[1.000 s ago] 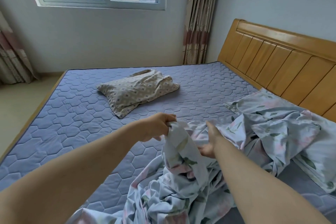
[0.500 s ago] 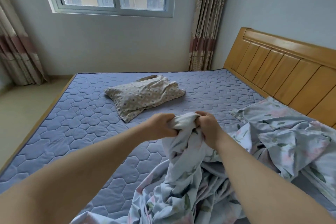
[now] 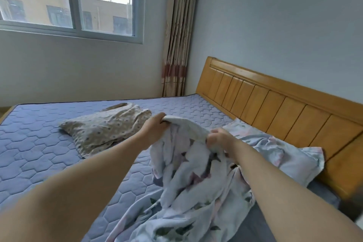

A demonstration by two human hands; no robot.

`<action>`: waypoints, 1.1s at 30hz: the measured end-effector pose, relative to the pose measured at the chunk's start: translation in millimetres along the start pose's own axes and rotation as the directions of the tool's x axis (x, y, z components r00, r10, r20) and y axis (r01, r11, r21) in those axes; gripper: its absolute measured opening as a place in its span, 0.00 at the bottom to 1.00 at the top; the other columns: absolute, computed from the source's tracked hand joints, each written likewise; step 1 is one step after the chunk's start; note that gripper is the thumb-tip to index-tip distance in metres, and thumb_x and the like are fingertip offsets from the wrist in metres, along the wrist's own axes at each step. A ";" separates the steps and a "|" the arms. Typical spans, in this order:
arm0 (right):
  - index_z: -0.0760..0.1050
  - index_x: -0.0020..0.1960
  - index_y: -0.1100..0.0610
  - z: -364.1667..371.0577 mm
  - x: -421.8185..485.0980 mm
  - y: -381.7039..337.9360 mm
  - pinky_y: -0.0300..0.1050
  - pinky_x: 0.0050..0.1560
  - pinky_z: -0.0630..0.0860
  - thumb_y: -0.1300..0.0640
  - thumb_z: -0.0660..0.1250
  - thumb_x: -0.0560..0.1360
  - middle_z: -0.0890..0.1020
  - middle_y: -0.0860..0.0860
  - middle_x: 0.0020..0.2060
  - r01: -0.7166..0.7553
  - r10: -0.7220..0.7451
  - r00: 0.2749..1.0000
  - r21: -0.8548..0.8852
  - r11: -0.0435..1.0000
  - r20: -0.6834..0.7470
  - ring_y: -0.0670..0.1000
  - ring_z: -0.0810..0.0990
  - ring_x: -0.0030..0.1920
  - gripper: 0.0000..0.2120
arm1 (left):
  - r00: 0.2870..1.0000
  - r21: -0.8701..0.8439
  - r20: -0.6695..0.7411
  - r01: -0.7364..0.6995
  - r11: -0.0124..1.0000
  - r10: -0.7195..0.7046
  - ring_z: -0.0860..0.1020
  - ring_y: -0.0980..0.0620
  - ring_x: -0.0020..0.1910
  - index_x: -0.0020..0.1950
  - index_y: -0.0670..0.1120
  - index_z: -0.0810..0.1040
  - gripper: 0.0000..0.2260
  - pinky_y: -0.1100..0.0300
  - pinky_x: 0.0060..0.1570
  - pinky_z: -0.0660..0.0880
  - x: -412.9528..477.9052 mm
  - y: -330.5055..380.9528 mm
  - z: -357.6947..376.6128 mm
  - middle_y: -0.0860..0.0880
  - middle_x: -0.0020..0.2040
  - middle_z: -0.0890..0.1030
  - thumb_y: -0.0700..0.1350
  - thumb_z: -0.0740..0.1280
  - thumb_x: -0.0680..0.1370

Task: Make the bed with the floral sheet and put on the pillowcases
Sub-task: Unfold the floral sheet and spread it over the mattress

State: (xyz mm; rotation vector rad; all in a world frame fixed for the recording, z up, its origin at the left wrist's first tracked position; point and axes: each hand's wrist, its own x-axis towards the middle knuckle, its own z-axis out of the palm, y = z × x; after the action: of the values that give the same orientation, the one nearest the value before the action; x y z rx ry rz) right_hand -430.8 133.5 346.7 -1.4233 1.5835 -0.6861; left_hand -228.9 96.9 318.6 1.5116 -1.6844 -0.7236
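A pale blue floral sheet [image 3: 188,188] lies bunched on the near right part of the quilted blue mattress [image 3: 39,155]. My left hand [image 3: 155,127] grips its raised edge, and my right hand [image 3: 220,139] grips the same edge a short way to the right, so the cloth hangs lifted between them. A beige dotted pillow [image 3: 106,125] lies on the mattress beyond my left hand. More floral fabric [image 3: 279,151], maybe a pillowcase, is crumpled against the headboard.
The wooden headboard [image 3: 275,102] runs along the right side. A window [image 3: 74,0] and a striped curtain [image 3: 176,45] stand on the far wall. A strip of floor shows past the mattress's far left corner.
Both hands have lifted the sheet's edge higher and drawn apart along it. One second ago my right hand was reaching under the cloth; now it grips it. The view has tilted upward.
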 end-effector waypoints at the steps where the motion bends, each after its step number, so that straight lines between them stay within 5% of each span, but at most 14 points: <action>1: 0.69 0.53 0.52 2.5 -2.0 -5.4 0.43 0.35 0.69 0.61 0.66 0.67 0.72 0.52 0.45 0.022 -0.022 0.997 0.008 1.000 0.069 0.49 0.73 0.38 0.16 | 0.997 0.003 0.016 -0.072 0.997 0.072 0.69 0.51 0.38 0.45 0.44 0.73 0.04 0.60 0.35 0.65 1.0 14.4 -3.2 0.48 0.38 0.73 0.39 0.60 0.78; 3: 0.65 0.63 0.49 10.7 -8.7 -17.9 0.41 0.40 0.74 0.63 0.70 0.68 0.75 0.52 0.53 0.097 -0.109 0.977 0.074 0.992 0.184 0.51 0.77 0.48 0.27 | 0.970 0.022 0.038 -0.240 0.971 0.239 0.69 0.52 0.37 0.44 0.46 0.74 0.04 0.65 0.33 0.64 1.3 44.2 -6.8 0.50 0.36 0.73 0.37 0.64 0.76; 6: 0.75 0.50 0.58 23.6 -18.3 -37.8 0.35 0.31 0.70 0.69 0.63 0.72 0.75 0.52 0.37 0.231 -0.234 0.972 0.087 0.969 0.033 0.50 0.74 0.38 0.10 | 0.934 0.014 0.054 -0.354 0.935 0.353 0.68 0.58 0.32 0.42 0.48 0.75 0.07 0.73 0.30 0.64 -3.9 69.1 -15.1 0.55 0.32 0.72 0.38 0.71 0.72; 8: 0.74 0.39 0.61 24.6 -21.4 -47.5 0.36 0.28 0.66 0.72 0.56 0.72 0.71 0.52 0.30 0.250 -0.226 0.964 0.195 0.948 -0.139 0.49 0.70 0.32 0.11 | 0.935 0.030 0.125 -0.337 0.941 0.331 0.67 0.59 0.30 0.41 0.49 0.74 0.09 0.73 0.29 0.64 -9.3 62.1 -28.1 0.56 0.32 0.72 0.42 0.74 0.71; 11: 0.71 0.32 0.59 34.7 -27.2 -58.2 0.39 0.33 0.67 0.75 0.52 0.70 0.72 0.54 0.30 0.319 -0.243 0.937 0.328 0.889 -0.253 0.51 0.71 0.33 0.17 | 0.938 0.394 0.251 -0.324 0.860 0.239 0.72 0.54 0.35 0.45 0.46 0.77 0.07 0.67 0.36 0.68 -18.7 39.5 -41.5 0.51 0.36 0.74 0.47 0.72 0.72; 13: 0.71 0.33 0.59 50.2 -33.7 -64.3 0.41 0.34 0.68 0.75 0.51 0.69 0.72 0.54 0.31 0.334 -0.226 0.931 0.415 0.847 -0.288 0.52 0.71 0.34 0.16 | 0.958 0.542 0.227 -0.274 0.795 0.175 0.75 0.48 0.43 0.50 0.43 0.79 0.09 0.61 0.42 0.69 -28.2 25.1 -51.0 0.48 0.42 0.76 0.47 0.67 0.74; 17: 0.70 0.34 0.58 68.3 -52.2 -70.9 0.42 0.35 0.66 0.72 0.52 0.68 0.71 0.53 0.31 0.350 -0.095 0.905 0.599 0.720 -0.414 0.52 0.69 0.33 0.14 | 0.992 0.534 0.095 -0.116 0.837 0.077 0.77 0.45 0.55 0.58 0.43 0.76 0.12 0.57 0.51 0.73 -39.4 -29.2 -77.6 0.45 0.53 0.79 0.45 0.59 0.79; 19: 0.71 0.35 0.57 77.3 -63.0 -72.3 0.43 0.36 0.66 0.72 0.53 0.68 0.72 0.54 0.33 0.346 -0.083 0.895 0.562 0.752 -0.439 0.53 0.69 0.36 0.13 | 0.999 0.381 0.039 -0.001 0.924 -0.016 0.77 0.43 0.56 0.61 0.42 0.74 0.13 0.53 0.54 0.76 -43.7 -54.3 -91.6 0.42 0.58 0.79 0.43 0.57 0.79; 22: 0.75 0.47 0.59 108.0 -70.2 -73.5 0.45 0.42 0.72 0.67 0.57 0.70 0.77 0.57 0.43 0.190 -0.027 0.880 0.298 0.935 -0.473 0.55 0.75 0.42 0.11 | 0.994 -0.121 -0.076 0.069 0.990 -0.078 0.77 0.44 0.47 0.53 0.44 0.74 0.08 0.51 0.45 0.74 -56.1 -65.6 -112.2 0.40 0.51 0.79 0.40 0.58 0.76; 25: 0.62 0.70 0.51 146.2 -85.4 -71.5 0.55 0.65 0.69 0.54 0.67 0.69 0.69 0.55 0.67 0.052 -0.136 0.868 -0.185 0.981 -0.478 0.60 0.69 0.66 0.31 | 0.998 -0.372 0.020 -0.054 0.927 0.066 0.76 0.52 0.38 0.43 0.47 0.74 0.06 0.58 0.42 0.72 -74.8 -51.1 -137.3 0.46 0.40 0.76 0.37 0.60 0.76; 27: 0.52 0.75 0.44 184.0 -101.2 -75.5 0.57 0.70 0.61 0.51 0.69 0.68 0.59 0.50 0.73 0.068 -0.218 0.901 -0.373 0.925 -0.376 0.57 0.61 0.71 0.40 | 0.968 -0.323 0.167 -0.124 0.938 0.185 0.69 0.60 0.29 0.36 0.46 0.68 0.13 0.66 0.34 0.64 -97.2 -41.6 -156.2 0.49 0.34 0.67 0.35 0.57 0.79; 28: 0.54 0.74 0.45 201.3 -106.1 -75.8 0.56 0.69 0.62 0.51 0.69 0.67 0.63 0.50 0.70 0.103 -0.240 0.922 -0.405 0.908 -0.303 0.56 0.64 0.69 0.40 | 0.931 -0.263 0.262 -0.186 0.947 0.256 0.69 0.62 0.28 0.36 0.47 0.69 0.14 0.67 0.33 0.66 -108.0 -40.7 -161.0 0.50 0.34 0.67 0.34 0.57 0.79; 30: 0.71 0.66 0.55 229.3 -115.1 -72.4 0.50 0.59 0.69 0.51 0.67 0.67 0.76 0.52 0.55 0.176 -0.275 0.932 -0.365 0.914 -0.238 0.54 0.73 0.57 0.28 | 0.912 -0.084 0.283 -0.286 0.955 0.298 0.73 0.59 0.35 0.46 0.43 0.78 0.06 0.75 0.36 0.70 -136.1 -39.4 -173.4 0.51 0.39 0.75 0.33 0.65 0.76; 33: 0.79 0.46 0.63 250.5 -140.7 -73.2 0.44 0.45 0.68 0.60 0.62 0.75 0.78 0.56 0.41 0.150 -0.189 0.911 -0.133 0.980 -0.366 0.53 0.75 0.45 0.09 | 0.865 0.267 0.385 -0.437 0.859 0.320 0.76 0.55 0.42 0.58 0.41 0.76 0.17 0.75 0.39 0.71 -162.5 -60.5 -198.7 0.51 0.47 0.77 0.42 0.74 0.71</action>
State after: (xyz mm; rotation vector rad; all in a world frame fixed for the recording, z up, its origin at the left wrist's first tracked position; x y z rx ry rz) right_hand -181.8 293.2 326.2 -1.5865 1.8227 -1.0469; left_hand -26.8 262.4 355.3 1.2535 -2.3886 -0.4935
